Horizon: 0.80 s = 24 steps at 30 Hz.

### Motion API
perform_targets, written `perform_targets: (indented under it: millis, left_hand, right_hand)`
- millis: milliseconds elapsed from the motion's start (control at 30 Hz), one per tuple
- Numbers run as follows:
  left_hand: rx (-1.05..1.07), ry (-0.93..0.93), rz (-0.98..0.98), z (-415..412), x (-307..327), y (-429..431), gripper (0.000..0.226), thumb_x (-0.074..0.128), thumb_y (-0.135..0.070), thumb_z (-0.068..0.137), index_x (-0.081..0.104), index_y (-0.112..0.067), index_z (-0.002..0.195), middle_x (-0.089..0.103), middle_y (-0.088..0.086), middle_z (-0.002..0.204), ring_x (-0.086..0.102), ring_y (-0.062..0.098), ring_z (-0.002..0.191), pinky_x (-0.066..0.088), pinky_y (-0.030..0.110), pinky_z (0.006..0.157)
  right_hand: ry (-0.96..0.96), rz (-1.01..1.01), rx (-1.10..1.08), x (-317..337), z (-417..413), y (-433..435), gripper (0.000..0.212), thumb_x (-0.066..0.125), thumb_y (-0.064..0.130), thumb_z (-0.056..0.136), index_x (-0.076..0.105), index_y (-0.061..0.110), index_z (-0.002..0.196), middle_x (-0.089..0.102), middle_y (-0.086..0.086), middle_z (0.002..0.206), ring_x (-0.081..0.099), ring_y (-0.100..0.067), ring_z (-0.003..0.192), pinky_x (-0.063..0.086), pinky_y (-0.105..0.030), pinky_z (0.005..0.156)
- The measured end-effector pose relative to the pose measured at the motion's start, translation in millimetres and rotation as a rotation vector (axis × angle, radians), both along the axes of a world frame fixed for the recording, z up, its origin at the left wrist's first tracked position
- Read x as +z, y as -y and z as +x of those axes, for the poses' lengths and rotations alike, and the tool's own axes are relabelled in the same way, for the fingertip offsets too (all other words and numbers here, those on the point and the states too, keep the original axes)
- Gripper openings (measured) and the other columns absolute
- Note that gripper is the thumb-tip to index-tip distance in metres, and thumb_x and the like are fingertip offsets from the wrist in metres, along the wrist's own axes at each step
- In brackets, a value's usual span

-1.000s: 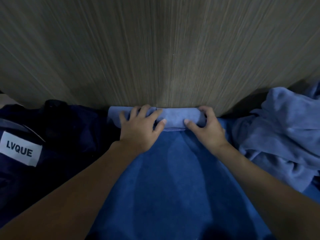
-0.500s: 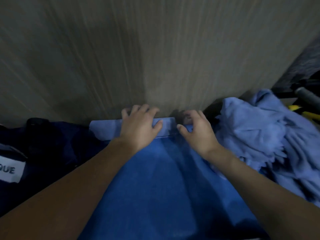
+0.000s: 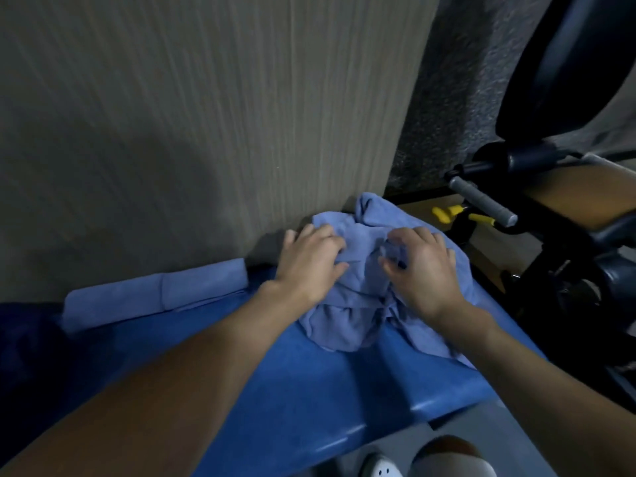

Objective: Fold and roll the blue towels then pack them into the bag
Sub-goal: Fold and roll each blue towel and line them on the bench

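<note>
A rolled light-blue towel (image 3: 156, 297) lies against the wooden panel at the left, with no hand on it. To its right sits a crumpled pile of light-blue towels (image 3: 347, 321) on the blue padded surface (image 3: 303, 383). My left hand (image 3: 309, 263) rests on the pile's left side with fingers curled into the cloth. My right hand (image 3: 421, 266) grips a bunch of the same cloth on the right. The dark navy bag (image 3: 24, 342) shows only as a dark edge at the far left.
A wood-grain panel (image 3: 206, 115) rises right behind the towels. Black exercise equipment with a grey handle (image 3: 481, 203) and yellow parts (image 3: 444, 215) stands at the right. The padded surface's front edge and a white shoe (image 3: 382, 468) are at the bottom.
Both hands left the rolled towel and moved right onto the crumpled pile. The view swung right, so the bag's label has gone out of sight.
</note>
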<state>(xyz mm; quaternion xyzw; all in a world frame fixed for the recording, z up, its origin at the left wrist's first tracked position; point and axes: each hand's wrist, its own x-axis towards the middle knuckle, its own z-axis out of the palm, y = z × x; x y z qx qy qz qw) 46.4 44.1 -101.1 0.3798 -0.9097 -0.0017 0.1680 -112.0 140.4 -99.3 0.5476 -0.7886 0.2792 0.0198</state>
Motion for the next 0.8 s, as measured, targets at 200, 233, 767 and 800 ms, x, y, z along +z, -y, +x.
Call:
perform_targets:
  millis: [200,233,767,800]
  left_hand:
    - [-0.079,-0.260,-0.056,2,18,-2,0.005,0.064,-0.014,0.088,0.069,-0.017,0.087,0.064,-0.001,0.090,0.058,0.027,0.088,0.039,0.040,0.074]
    - [-0.104,-0.288,-0.089,6,26,-3,0.005,0.064,-0.013,0.087,0.069,-0.015,0.087,0.063,0.000,0.089,0.059,0.029,0.085,0.041,0.041,0.072]
    - [0.002,-0.314,-0.317,181,132,-49,0.020,0.052,-0.017,0.086,0.070,-0.008,0.085,0.065,0.006,0.088,0.060,0.031,0.080,0.049,0.047,0.073]
    - [0.024,-0.314,-0.304,194,132,-54,0.022,0.051,-0.019,0.086,0.070,-0.008,0.085,0.065,0.007,0.087,0.061,0.031,0.080,0.049,0.046,0.073]
  right_hand:
    - [0.029,0.010,0.029,8,-5,-1,0.040,0.062,0.034,0.089,0.052,0.026,0.127,0.057,-0.001,0.113,0.045,-0.029,0.114,0.036,-0.045,0.092]
    - [0.041,-0.001,0.034,12,-4,0,0.043,0.062,0.035,0.089,0.050,0.027,0.130,0.058,-0.002,0.112,0.046,-0.029,0.114,0.037,-0.046,0.093]
    - [0.175,-0.193,0.355,97,122,7,0.031,0.060,0.020,0.087,0.047,0.021,0.059,0.047,-0.003,0.063,0.045,-0.020,0.064,0.033,-0.030,0.056]
    - [0.210,-0.189,0.382,99,133,6,0.028,0.060,0.017,0.087,0.050,0.020,0.062,0.047,0.000,0.059,0.044,-0.017,0.059,0.032,-0.023,0.052]
